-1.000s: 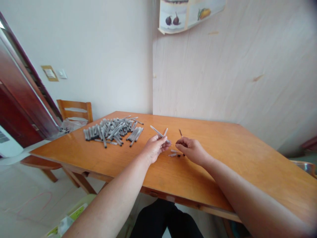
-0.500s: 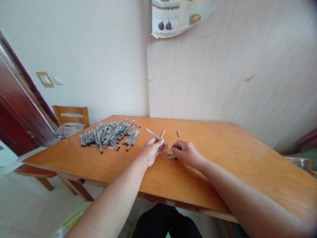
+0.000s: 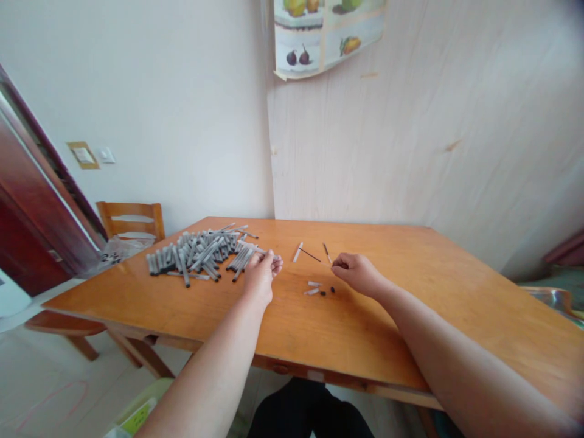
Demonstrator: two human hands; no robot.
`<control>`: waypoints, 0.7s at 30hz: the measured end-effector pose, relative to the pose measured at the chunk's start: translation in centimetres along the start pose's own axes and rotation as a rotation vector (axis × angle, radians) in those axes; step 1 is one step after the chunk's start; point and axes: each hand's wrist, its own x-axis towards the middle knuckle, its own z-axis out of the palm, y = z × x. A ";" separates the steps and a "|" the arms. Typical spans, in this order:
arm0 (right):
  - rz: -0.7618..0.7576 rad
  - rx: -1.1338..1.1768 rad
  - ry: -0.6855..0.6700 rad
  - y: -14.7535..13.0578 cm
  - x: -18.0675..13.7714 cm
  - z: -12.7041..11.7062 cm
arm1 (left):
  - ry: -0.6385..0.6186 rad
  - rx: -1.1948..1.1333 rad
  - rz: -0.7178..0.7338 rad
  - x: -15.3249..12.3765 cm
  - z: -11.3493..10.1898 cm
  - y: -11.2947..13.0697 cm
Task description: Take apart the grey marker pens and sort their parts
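Observation:
My left hand (image 3: 262, 271) is closed around a translucent pen barrel (image 3: 249, 245) that points up and left, near the pile of grey pens (image 3: 201, 249). To the right, my right hand (image 3: 353, 271) pinches the end of a thin pen refill (image 3: 311, 255), whose dark length slants up and left above the table. Beyond the hands lie a white pen tube (image 3: 297, 252) and another dark refill (image 3: 326, 250). Between my forearms rest two short clear pen caps (image 3: 312, 291) and two small black plugs (image 3: 323, 294).
The wooden table (image 3: 401, 322) stands against the wall, where a sheet of fruit pictures (image 3: 305, 55) hangs. A wooden chair (image 3: 130, 211) with a plastic bag (image 3: 121, 244) is at the left. A green-rimmed bin (image 3: 141, 407) stands below the table's front edge.
My hands have moved apart: the left went left with the barrel, the right slightly right with the refill, now fully in sight. A second black plug now shows on the table.

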 end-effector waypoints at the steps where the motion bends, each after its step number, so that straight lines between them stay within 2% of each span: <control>1: 0.052 -0.017 0.038 0.4 0.2 0.0 | -0.003 0.085 0.016 0.0 0.0 -0.3; 4: 0.218 -0.089 0.117 1.6 0.9 0.1 | -0.030 0.438 0.099 0.1 -0.2 -1.0; 7: 0.335 -0.147 0.118 2.3 1.3 0.2 | -0.055 0.794 0.243 0.4 -0.3 -1.6; 9: 0.398 -0.177 0.100 2.4 1.4 0.2 | -0.081 0.920 0.314 0.5 -0.3 -1.7; 14: 0.507 -0.230 0.075 2.1 1.6 0.7 | -0.063 0.984 0.341 0.4 -0.1 -1.9; 21: 0.565 -0.307 0.055 2.2 2.9 1.3 | -0.032 0.983 0.301 0.7 -0.2 -2.1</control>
